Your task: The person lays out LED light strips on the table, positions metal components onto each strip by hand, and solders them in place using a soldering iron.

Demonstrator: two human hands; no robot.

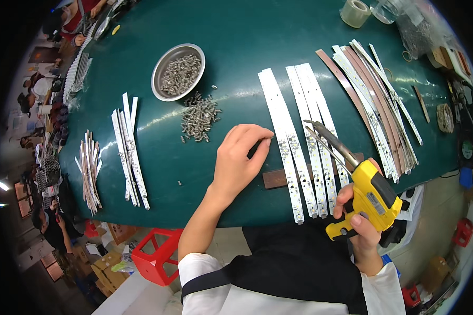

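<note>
We grip yellow soldering gun [376, 197] in right hand [366, 233], fingers clamped round handle. White strips [277, 107] on green table [236, 63], beside left hand [239, 157]; its fingertips near strip edge, cannot tell whether pinching.

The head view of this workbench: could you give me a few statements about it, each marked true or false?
1. The right hand holds a yellow soldering gun. True.
2. The left hand is inside the metal bowl. False: its fingertips are at the edge of the white strips.
3. Small metal parts lie both in the bowl and loose beside it. True.
4. The tabletop is bright orange. False: it is dark green.
</note>
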